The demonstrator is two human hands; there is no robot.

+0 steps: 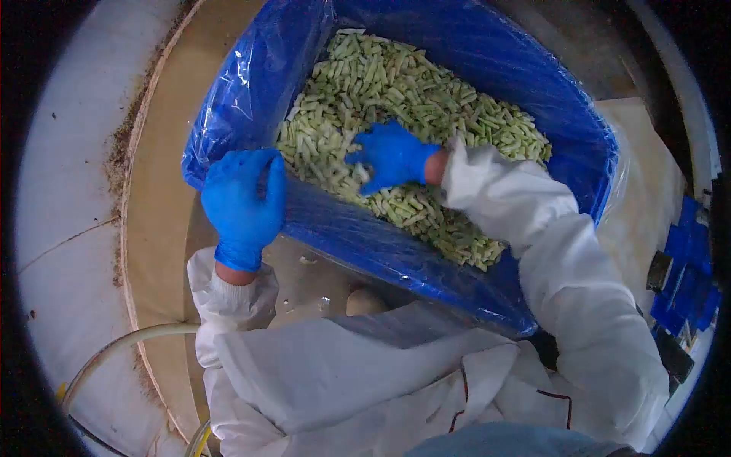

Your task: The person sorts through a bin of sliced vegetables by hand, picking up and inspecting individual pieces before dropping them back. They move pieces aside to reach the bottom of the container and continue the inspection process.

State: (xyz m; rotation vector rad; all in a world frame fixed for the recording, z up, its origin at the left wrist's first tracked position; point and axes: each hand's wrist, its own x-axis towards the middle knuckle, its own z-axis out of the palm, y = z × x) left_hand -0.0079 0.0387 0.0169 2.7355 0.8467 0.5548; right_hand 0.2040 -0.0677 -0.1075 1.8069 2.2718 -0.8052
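A large container lined with blue plastic [255,72] holds a heap of pale green cut pieces [381,76]. My right hand [392,156], in a blue glove, lies on the heap with its fingers spread among the pieces. At the container's left corner is my left hand [244,199], also gloved in blue, its fingers bent against the edge of the liner. Whether those fingers pinch the plastic is hard to see, as the fingertips are partly hidden. White sleeves cover both arms.
A tan curved surface [164,152] runs along the left beside a white tiled floor [68,183]. A pale hose [114,346] curves at the lower left. Blue objects [689,266] stand at the right, near a cream-coloured sheet [643,183].
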